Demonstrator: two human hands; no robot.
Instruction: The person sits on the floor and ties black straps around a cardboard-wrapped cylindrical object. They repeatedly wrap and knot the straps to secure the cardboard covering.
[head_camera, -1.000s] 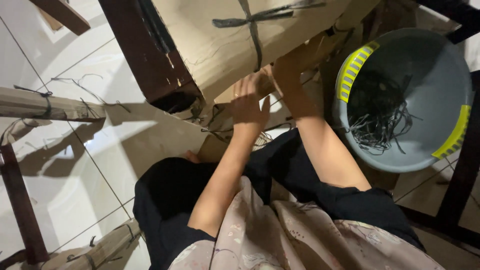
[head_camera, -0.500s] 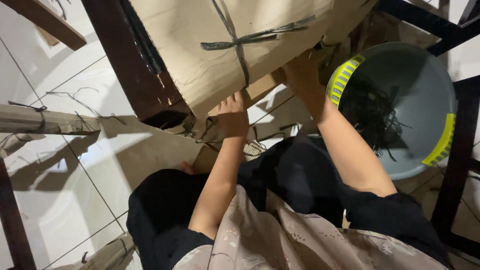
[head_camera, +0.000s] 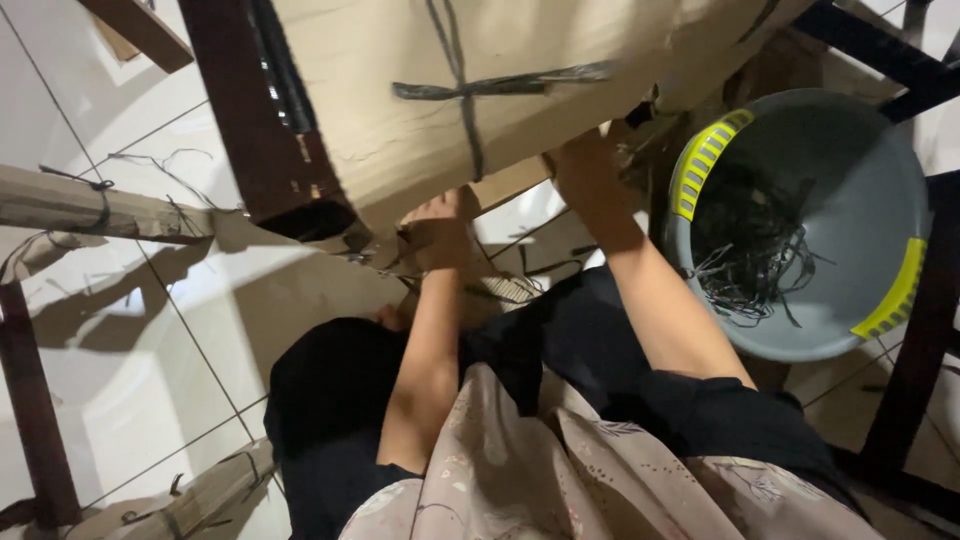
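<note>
I'm stripping the cardboard wrap (head_camera: 400, 110) above my lap: left hand (head_camera: 437, 232) clenched on its torn lower edge, right hand (head_camera: 590, 172) gripping beside. Next, a firm downward pull.

Two hands up there, left hand (head_camera: 437, 232) and right hand (head_camera: 585, 170), one cardboard-wrapped panel (head_camera: 480, 90), one grey basin (head_camera: 850, 170), two yellow-green handles.

Tan cardboard wrapping (head_camera: 400, 110) crossed by dark grey straps (head_camera: 470, 90); dark brown wooden frame (head_camera: 250, 120); grey plastic basin (head_camera: 840, 200) with yellow-green slotted handles (head_camera: 705, 160); white tiled floor (head_camera: 100, 370); beige floral-patterned garment (head_camera: 560, 480).
</note>
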